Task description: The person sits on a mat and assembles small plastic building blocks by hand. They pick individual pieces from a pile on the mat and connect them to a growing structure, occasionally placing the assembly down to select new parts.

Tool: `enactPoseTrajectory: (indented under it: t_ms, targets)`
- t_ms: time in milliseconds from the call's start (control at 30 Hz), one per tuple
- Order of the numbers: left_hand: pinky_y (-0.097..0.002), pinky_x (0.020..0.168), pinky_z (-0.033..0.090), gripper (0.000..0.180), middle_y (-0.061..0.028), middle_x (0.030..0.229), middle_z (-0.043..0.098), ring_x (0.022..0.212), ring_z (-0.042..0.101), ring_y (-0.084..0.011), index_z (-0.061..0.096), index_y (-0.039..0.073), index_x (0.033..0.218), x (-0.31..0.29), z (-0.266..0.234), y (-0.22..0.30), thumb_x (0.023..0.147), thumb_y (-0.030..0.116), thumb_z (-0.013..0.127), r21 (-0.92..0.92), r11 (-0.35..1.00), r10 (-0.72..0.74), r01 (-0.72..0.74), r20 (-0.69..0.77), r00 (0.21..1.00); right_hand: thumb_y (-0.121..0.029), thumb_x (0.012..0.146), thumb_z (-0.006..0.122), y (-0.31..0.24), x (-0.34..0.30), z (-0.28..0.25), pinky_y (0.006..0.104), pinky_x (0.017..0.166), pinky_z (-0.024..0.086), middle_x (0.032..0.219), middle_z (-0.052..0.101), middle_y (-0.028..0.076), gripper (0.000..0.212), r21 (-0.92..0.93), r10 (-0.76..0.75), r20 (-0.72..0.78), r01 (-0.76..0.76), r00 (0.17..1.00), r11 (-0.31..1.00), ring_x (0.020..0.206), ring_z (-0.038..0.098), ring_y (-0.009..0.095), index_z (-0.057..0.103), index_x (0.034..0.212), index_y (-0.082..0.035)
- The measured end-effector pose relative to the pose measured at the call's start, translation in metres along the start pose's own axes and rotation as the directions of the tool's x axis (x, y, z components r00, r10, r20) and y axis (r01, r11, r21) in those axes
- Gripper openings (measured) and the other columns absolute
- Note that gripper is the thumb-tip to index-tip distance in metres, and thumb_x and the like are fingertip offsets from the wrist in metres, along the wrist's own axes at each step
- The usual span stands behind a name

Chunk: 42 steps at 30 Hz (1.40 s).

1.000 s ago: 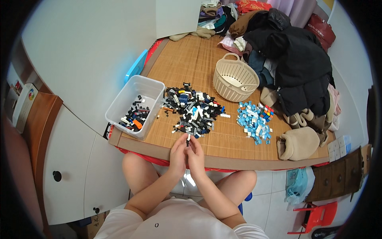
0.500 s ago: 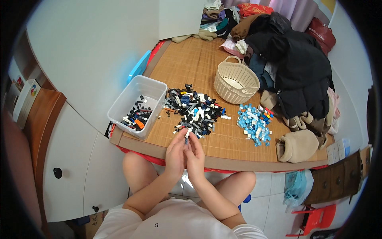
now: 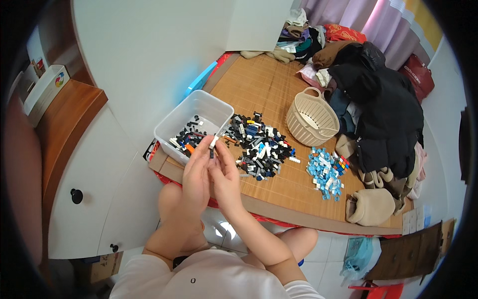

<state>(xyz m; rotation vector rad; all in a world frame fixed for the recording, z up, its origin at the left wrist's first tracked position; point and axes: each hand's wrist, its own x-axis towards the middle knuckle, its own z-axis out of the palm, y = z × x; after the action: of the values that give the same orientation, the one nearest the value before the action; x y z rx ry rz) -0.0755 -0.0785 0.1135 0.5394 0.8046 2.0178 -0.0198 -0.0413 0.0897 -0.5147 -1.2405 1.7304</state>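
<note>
1. Both hands met over the mat's near edge: left hand (image 3: 196, 172) and right hand (image 3: 225, 174) pinched a small white-and-black brick piece (image 3: 213, 144) together.
2. Just beyond lay the clear plastic bin (image 3: 193, 124) and the dark brick pile (image 3: 259, 144).
3. A white box with a coloured round label (image 3: 47, 87) sat on the wooden shelf, far left.

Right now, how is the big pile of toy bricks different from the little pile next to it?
The big pile of mixed black, white and blue toy bricks is mostly dark, while the little pile of light blue toy bricks is nearly one colour. The big pile lies beside the clear plastic bin; the little one lies below the cream round basket. Both rest loose on the bamboo mat.
</note>
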Motion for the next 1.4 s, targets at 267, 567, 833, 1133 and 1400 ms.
enactPoseTrajectory:
  t_ms: [267,567,833,1133,1400]
  targets:
    - [-0.0314,0.107,0.021,0.050,-0.0168,0.139,0.028,0.131,0.024,-0.0211,0.024,-0.009,0.134,0.009,-0.020,0.023,0.087,0.008,0.030,0.049,0.997,0.055,-0.054,-0.028,0.998,-0.002,0.088,0.043,0.022,0.016,0.026,0.0316,0.105,0.026,0.138,0.028,0.016,0.045,-0.038,0.034,0.082,-0.031,0.996,0.999,0.129,0.028,0.023,0.032,0.131,0.005]
    - [-0.0319,0.109,0.016,0.050,-0.0184,0.142,0.022,0.134,0.017,-0.0226,0.021,-0.010,0.134,0.008,-0.022,0.024,0.088,0.007,0.030,0.110,0.987,0.120,-0.115,-0.040,0.992,0.005,0.082,0.041,0.017,0.015,0.026,0.0335,0.107,0.022,0.140,0.024,0.017,0.052,-0.059,0.053,0.101,-0.047,0.994,0.997,0.132,0.023,0.024,0.029,0.132,0.006]
    - [-0.0334,0.110,0.014,0.051,-0.0194,0.143,0.019,0.135,0.013,-0.0248,0.020,-0.010,0.134,0.006,-0.017,0.018,0.087,0.007,0.029,0.179,0.972,0.153,-0.151,-0.001,0.988,0.005,0.083,0.041,0.010,0.009,0.020,0.0332,0.108,0.021,0.141,0.023,0.017,0.052,0.007,0.032,0.122,-0.033,0.992,0.999,0.133,0.020,0.024,0.028,0.133,0.005]
    - [-0.0317,0.108,0.017,0.049,-0.0170,0.142,0.024,0.134,0.019,-0.0228,0.024,-0.007,0.134,-0.013,-0.017,-0.032,0.087,0.005,0.031,0.185,0.982,-0.058,0.030,0.147,0.987,0.006,0.084,0.042,0.015,-0.023,-0.030,0.0313,0.106,0.025,0.138,0.031,0.012,0.051,-0.011,0.072,-0.028,-0.072,0.997,0.997,0.128,0.030,0.020,0.031,0.133,0.001]
    - [-0.0304,0.107,0.018,0.049,-0.0133,0.142,0.026,0.133,0.022,-0.0211,0.029,-0.001,0.135,0.001,-0.045,-0.093,0.089,0.009,0.040,0.279,0.926,-0.246,0.255,-0.067,0.967,0.004,0.082,0.041,0.030,-0.062,-0.093,0.0314,0.107,0.022,0.142,0.024,0.017,0.057,-0.040,0.218,-0.351,-0.248,0.910,0.968,0.133,0.022,0.023,0.022,0.136,0.003]
